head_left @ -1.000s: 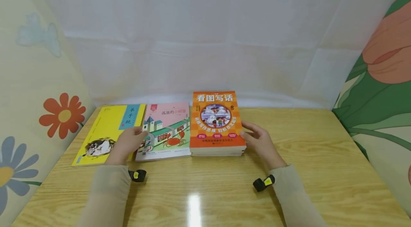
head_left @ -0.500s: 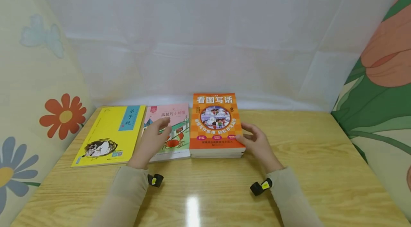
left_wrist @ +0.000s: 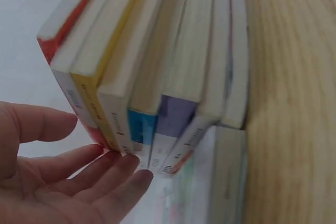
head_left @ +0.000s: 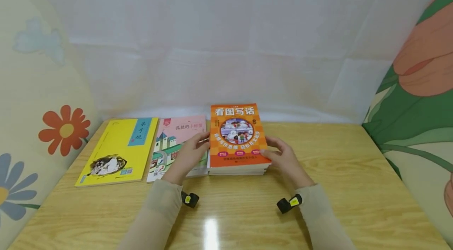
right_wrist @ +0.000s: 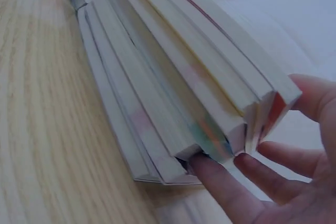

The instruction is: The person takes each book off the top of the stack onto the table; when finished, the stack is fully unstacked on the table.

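Note:
A thick stack of books [left_wrist: 173, 66], spines and page edges uneven, lies flat on the wooden table. On top is an orange book [head_left: 237, 155] with a round picture of children. At the stack's left side my left hand [head_left: 189, 155] touches the spines with extended, spread fingertips. My right hand [head_left: 287, 161] is at the opposite side, its thumb at the top book's near right corner and its fingers spread against the side. Beneath my left hand, a pink book [head_left: 182, 124] is partly hidden. Farther left lies a yellow book [head_left: 120, 144].
The wooden table [head_left: 240, 210] has a white cloth backdrop [head_left: 230, 45] behind it. Panels painted with flowers stand at left and right. A black wrist strap [head_left: 191, 199] is on the left wrist, another [head_left: 288, 204] on the right.
My left hand has moved right, from between the yellow and pink books to the stack's left side. My right hand stays at the stack, its thumb now at the orange cover's corner.

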`<state>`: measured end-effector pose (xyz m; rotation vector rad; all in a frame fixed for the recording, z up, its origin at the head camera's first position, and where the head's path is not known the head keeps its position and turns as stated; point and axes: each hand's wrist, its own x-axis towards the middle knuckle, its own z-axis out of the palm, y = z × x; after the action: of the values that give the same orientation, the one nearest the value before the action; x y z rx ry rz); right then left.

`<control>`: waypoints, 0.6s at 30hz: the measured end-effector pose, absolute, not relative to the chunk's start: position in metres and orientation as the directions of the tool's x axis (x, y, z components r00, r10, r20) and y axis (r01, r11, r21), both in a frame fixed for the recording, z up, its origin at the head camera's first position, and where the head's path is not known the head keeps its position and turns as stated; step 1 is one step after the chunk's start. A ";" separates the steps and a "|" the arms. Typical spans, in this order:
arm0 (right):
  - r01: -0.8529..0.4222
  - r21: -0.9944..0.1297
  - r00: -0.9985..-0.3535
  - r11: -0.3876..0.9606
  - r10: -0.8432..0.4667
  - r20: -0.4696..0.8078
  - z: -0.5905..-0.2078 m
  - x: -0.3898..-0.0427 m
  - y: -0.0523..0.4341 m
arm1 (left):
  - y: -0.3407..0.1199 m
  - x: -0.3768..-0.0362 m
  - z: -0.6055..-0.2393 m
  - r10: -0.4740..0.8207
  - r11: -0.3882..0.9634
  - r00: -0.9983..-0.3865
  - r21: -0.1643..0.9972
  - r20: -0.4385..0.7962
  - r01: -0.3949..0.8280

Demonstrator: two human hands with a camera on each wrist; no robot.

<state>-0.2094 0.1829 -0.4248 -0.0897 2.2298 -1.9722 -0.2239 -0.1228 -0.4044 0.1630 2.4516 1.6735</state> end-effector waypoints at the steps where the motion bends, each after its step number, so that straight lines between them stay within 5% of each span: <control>1: 0.070 -0.989 -0.984 0.132 -0.155 -0.090 -0.424 -0.210 0.184 | -0.124 -0.224 -0.406 0.189 0.342 -0.978 0.940 -0.086 -0.016; 10: 0.126 -0.986 -0.979 0.111 -0.144 -0.142 -0.416 -0.214 0.203 | -0.128 -0.224 -0.414 0.256 0.140 -0.961 0.988 -0.104 -0.070; 18: 0.151 -0.988 -0.972 0.001 -0.184 -0.149 -0.409 -0.213 0.216 | -0.126 -0.223 -0.412 0.224 0.163 -0.964 0.981 -0.143 -0.108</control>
<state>-0.2131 0.2159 -0.4093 -0.0343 2.0391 -2.0670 -0.2227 -0.1263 -0.4116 0.1128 2.1864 1.8774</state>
